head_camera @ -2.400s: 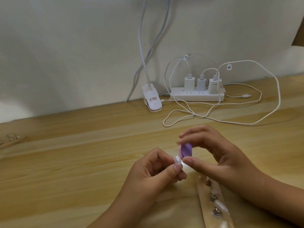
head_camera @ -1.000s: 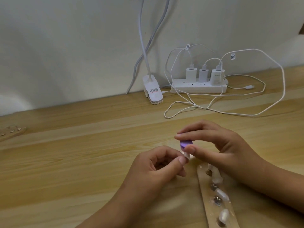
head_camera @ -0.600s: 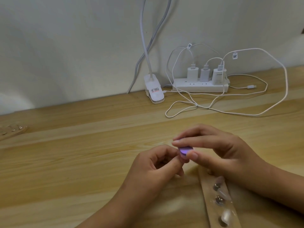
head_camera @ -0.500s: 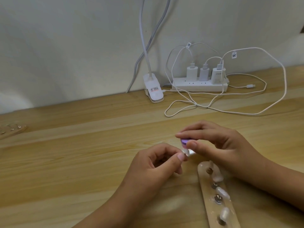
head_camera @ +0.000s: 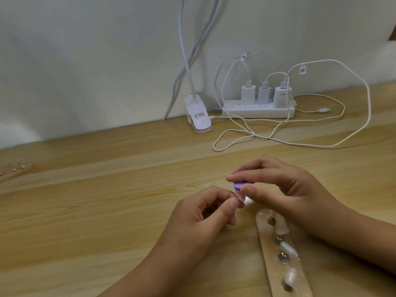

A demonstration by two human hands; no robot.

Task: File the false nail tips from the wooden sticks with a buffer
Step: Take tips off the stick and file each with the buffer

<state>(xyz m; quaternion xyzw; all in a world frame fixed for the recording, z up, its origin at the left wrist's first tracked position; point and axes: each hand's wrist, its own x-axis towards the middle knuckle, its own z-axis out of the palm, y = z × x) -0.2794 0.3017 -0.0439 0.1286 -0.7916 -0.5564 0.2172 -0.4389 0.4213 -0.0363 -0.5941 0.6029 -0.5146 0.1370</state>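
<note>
hands [head_camera: 199, 219] [head_camera: 287, 189] pinching buffer [head_camera: 304, 185], nail tip [head_camera: 306, 197], clamp label [head_camera: 199, 115] (illegible)

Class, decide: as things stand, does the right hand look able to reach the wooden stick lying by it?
Probably yes: the wooden stick lies close beside the wrist of the right hand, with nothing between. But it pinches the purple buffer, so gripping would mean freeing its fingers first.
</note>
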